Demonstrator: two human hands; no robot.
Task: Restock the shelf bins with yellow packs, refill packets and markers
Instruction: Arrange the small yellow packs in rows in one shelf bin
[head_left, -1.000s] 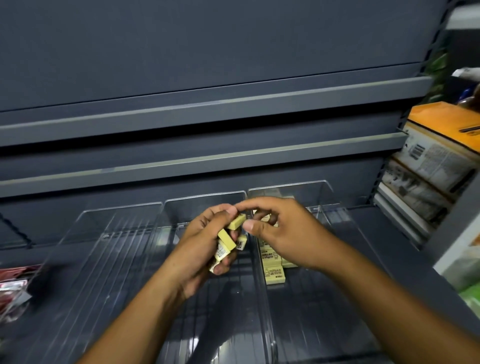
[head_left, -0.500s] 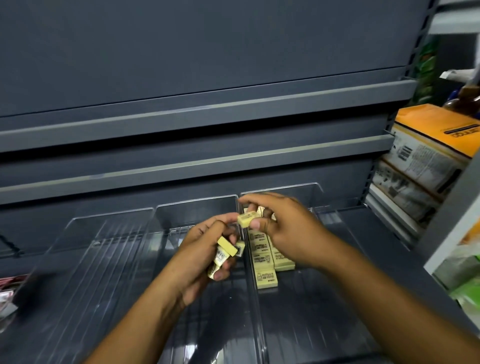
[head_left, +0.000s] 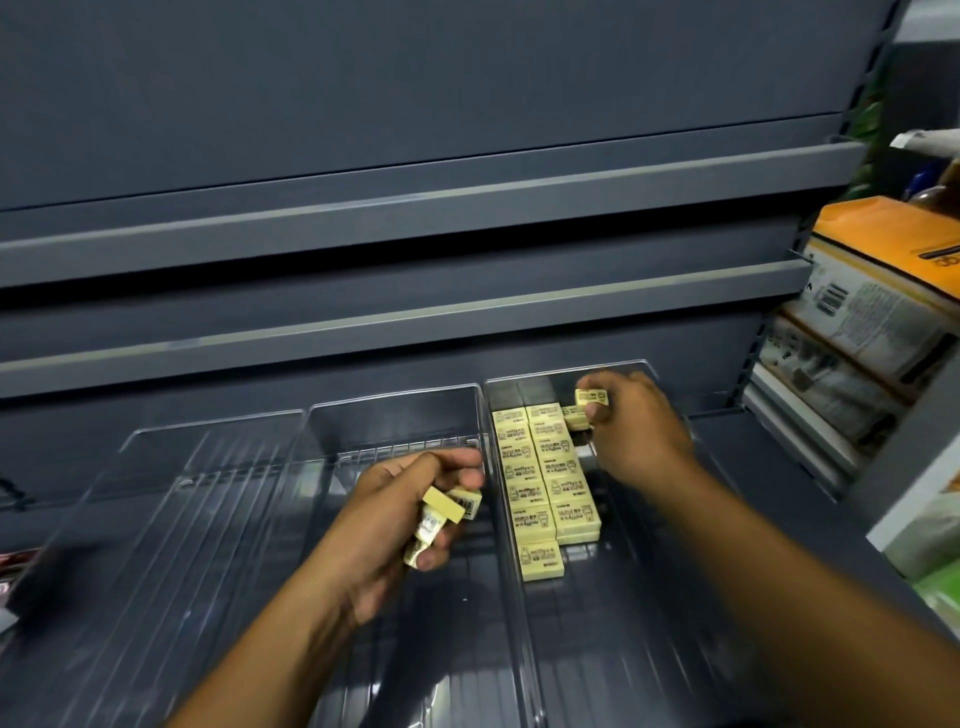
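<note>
RESTOCKING IN PROGRESS: A person fills the right bin (head_left: 587, 649), 1 of 3 clear bins on a grey shelf (head_left: 753, 452), with yellow packs (head_left: 545, 483). The right hand (head_left: 639, 436) reaches to that bin's far end, thumb and fingertips clamped on 1 pack (head_left: 592, 397) held just above the rows. The left hand (head_left: 384, 525) hovers over the middle bin (head_left: 395, 415), fingers curled round a loose clutch (head_left: 441, 506) of further packs.

The clutch looks the likeliest trouble. Its packs sit askew, 1 jutting out past the thumb, and a slackened grip could drop them into the middle bin, the wrong one. At the far end, the pinched pack could land crooked on the rows and push its neighbours out of line. The lone pack at the near end of the left row could also be knocked by the right forearm passing close above.

By count: 2 rows lie along the right bin's left wall, about 7 tops in the left row and 6 in the right. A second layer shows under the right row's near end, and 1 more pack lies by the right thumb. The left hand shows at least 3; any others are hidden in the palm. The left bin (head_left: 197, 467) makes the third. No refill packets or markers are in view. Cartons (head_left: 872, 312) are stacked beyond the shelf's right edge.
</note>
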